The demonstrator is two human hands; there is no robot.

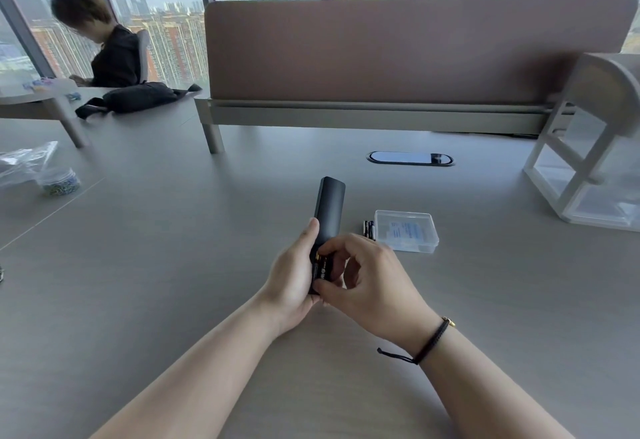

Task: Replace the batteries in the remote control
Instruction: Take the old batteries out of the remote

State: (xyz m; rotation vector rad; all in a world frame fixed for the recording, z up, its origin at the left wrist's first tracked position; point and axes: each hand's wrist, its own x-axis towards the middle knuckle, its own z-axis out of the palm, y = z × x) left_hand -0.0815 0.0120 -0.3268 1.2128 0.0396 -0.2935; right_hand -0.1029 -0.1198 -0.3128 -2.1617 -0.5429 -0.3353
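Note:
My left hand point(294, 275) grips a black remote control point(329, 206) from its left side, holding it lengthwise above the grey table point(173, 265), back side up. The lower end of the remote is open, and a black battery point(321, 267) with gold print shows in the compartment. My right hand point(370, 275) pinches that battery between thumb and fingertips. Two loose batteries point(369, 229) lie on the table just left of a clear plastic battery case point(407, 230).
A brown desk divider point(415, 50) stands across the back, with an oval cable port point(410, 158) in front of it. A white shelf rack point(588, 144) stands at right. At left are a plastic bag point(24, 161) and small jar point(60, 182). A person point(110, 54) sits far left.

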